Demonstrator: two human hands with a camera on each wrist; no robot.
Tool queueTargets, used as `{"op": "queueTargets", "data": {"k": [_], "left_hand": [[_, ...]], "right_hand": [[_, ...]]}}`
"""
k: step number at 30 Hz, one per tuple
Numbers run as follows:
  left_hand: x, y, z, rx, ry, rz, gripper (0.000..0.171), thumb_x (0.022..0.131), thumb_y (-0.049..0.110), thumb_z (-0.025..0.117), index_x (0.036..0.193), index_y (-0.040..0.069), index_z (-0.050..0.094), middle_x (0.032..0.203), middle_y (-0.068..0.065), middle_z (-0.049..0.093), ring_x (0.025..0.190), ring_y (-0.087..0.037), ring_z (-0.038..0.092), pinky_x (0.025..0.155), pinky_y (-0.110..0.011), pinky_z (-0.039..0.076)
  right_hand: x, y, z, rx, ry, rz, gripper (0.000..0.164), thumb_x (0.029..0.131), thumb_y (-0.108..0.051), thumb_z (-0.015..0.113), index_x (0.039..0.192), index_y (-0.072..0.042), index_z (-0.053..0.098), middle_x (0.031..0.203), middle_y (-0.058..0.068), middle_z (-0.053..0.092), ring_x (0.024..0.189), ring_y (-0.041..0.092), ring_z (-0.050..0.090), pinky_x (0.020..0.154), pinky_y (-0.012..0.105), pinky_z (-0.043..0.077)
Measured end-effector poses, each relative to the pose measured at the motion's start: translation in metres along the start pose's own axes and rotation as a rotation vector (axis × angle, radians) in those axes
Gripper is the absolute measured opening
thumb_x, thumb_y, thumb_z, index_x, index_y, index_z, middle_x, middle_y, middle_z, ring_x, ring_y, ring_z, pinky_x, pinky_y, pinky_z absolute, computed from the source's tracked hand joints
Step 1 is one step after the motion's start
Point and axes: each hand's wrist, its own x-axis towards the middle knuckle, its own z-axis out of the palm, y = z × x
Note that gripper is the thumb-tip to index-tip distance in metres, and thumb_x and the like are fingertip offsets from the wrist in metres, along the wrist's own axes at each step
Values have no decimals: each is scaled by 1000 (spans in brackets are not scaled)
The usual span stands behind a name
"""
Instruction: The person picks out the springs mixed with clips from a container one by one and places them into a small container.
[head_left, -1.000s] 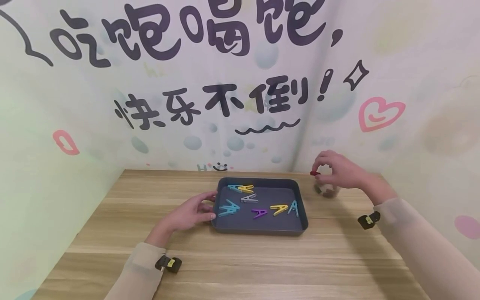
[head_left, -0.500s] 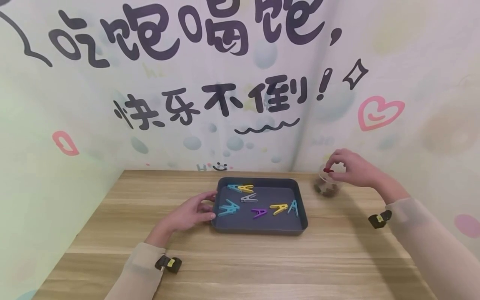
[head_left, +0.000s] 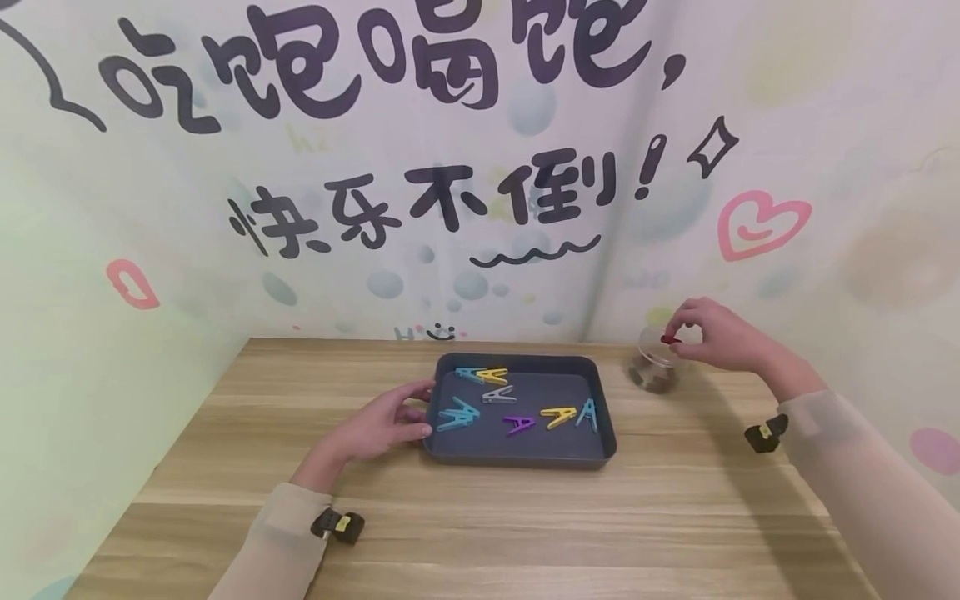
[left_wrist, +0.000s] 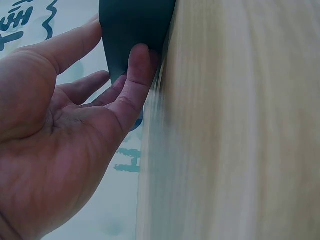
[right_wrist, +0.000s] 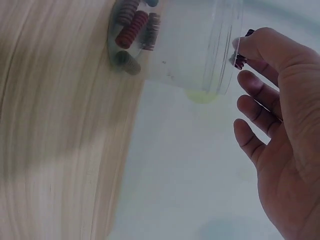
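My right hand (head_left: 716, 337) pinches a small dark red coil spring (right_wrist: 240, 61) between thumb and forefinger; the other fingers are loosely bent. The spring is right at the mouth of a clear plastic jar (head_left: 651, 367). Several coil springs, one a red spring (right_wrist: 132, 30), lie at the bottom of the jar in the right wrist view. At the left end of a dark grey tray (head_left: 521, 458), my left hand (head_left: 378, 427) touches the outer wall with thumb and fingertips. The left wrist view shows its fingers (left_wrist: 140, 62) against the tray's dark wall.
Clothespins lie scattered in the tray: a purple clothespin (head_left: 519, 425), a grey clothespin (head_left: 498, 396), yellow clothespins (head_left: 558, 416) and several blue clothespins (head_left: 457, 413). The wooden table (head_left: 480, 533) meets a printed wall (head_left: 337, 292) behind the tray and jar.
My right hand has moved right with the red spring, from the jar's left side to its mouth at the upper right. My left hand and the tray stay where they were.
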Motion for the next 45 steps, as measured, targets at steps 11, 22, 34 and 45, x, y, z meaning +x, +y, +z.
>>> {"op": "queueTargets", "data": {"k": [11, 22, 34, 45], "left_hand": [[2, 1, 3, -14, -9, -5, 73, 103, 5, 69, 162, -9, 28, 153, -33, 45, 129, -45, 61, 99, -39, 59], [2, 0, 1, 14, -3, -18, 72, 103, 7, 70, 162, -8, 30, 152, -31, 46, 130, -44, 61, 101, -41, 59], [0, 2, -4, 42, 7, -17, 72, 103, 5, 69, 161, -11, 30, 153, -34, 46, 130, -47, 60, 101, -44, 58], [-4, 10, -6, 168, 117, -70, 68, 104, 11, 69, 161, -3, 35, 151, -26, 51, 127, -41, 63, 102, -49, 58]], "right_hand": [[-8, 4, 8, 40, 23, 73, 35, 92, -13, 81, 125, -5, 71, 125, 15, 64, 113, 34, 53, 90, 57, 55], [-12, -8, 13, 84, 54, 55, 38, 94, -19, 81, 127, -5, 69, 125, 14, 64, 113, 33, 52, 90, 58, 53], [-25, -25, 20, 15, 69, 71, 52, 99, -37, 77, 140, -9, 63, 140, 17, 56, 129, 39, 48, 96, 65, 52], [-32, -51, 35, 14, 185, 136, 69, 95, -43, 80, 144, -1, 57, 145, 25, 53, 135, 48, 44, 106, 73, 42]]}}
